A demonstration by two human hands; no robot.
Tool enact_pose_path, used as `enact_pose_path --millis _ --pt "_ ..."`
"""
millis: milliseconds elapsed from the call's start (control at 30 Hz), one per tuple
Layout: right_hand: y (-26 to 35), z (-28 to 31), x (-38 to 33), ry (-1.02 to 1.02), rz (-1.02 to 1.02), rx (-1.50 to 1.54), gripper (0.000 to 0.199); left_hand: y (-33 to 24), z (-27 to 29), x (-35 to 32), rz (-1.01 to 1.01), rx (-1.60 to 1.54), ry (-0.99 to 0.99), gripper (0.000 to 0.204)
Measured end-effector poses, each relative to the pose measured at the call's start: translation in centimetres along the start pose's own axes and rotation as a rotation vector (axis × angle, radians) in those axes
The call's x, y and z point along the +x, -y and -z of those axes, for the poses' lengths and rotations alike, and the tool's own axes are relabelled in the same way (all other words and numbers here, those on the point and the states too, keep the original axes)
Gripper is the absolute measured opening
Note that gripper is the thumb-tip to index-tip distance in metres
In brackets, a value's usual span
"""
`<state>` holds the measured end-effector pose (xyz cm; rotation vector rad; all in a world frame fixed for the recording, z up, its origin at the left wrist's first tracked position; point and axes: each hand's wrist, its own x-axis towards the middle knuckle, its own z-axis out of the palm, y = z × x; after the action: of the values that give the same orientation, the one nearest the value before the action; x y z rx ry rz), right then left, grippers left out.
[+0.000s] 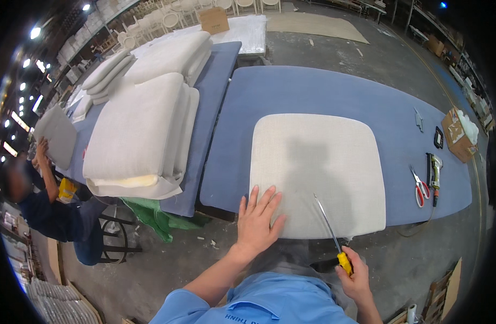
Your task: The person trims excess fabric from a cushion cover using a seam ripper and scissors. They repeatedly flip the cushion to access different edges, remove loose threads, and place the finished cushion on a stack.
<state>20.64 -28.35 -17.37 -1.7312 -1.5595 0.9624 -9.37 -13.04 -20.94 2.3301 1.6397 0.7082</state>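
Note:
On the blue-covered table in front of me lies a cream fabric seat cushion (286, 140), flat, with rounded far corners. My left hand (261, 221) rests palm down on its near left corner, fingers stretched out. In my right hand (356, 275), past the cushion's near edge, is a screwdriver with a yellow handle (344, 261). Its long metal shaft points up and left over the cushion. Whether the tip touches the fabric I cannot tell. A shadow falls across the cushion's middle.
Stacked cushions (134, 129) fill the left table (221, 70). On the right table (291, 81) lie red-handled scissors (420, 189), an air tool (435, 173), a black object (438, 137) and a cardboard box (458, 135). A seated person (53, 205) handles another cushion at far left.

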Motion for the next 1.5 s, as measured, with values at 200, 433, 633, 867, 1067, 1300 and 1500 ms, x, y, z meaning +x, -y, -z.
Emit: enact_pose_path --millis 200,433,633,867,1067,1300,1500 --pt "0.3 0.3 0.9 0.046 0.094 -0.065 0.051 -1.0 0.2 0.5 -0.022 0.043 0.048 0.053" --pt "2.8 2.0 2.7 0.147 -0.017 -0.178 0.049 -2.1 -0.5 2.3 0.017 0.077 0.019 0.048" --pt "2.9 3.0 3.8 0.088 0.162 -0.252 0.047 -1.8 -0.8 2.0 0.023 -0.006 -0.046 0.044" --pt "6.0 4.6 5.0 0.148 0.139 -0.427 0.046 -1.6 -1.0 1.8 0.009 -0.025 -0.063 0.042" --pt "7.1 5.6 5.8 0.153 0.234 -0.579 0.047 0.4 0.9 1.5 -0.06 -0.089 0.09 0.043" --pt "10.0 6.7 7.1 0.169 0.331 -0.694 0.048 1.7 0.1 0.6 -0.081 -0.149 0.03 0.04" --pt "11.7 7.5 7.9 0.23 0.342 -0.783 0.049 1.9 -0.2 0.6 -0.08 -0.158 0.013 0.039"
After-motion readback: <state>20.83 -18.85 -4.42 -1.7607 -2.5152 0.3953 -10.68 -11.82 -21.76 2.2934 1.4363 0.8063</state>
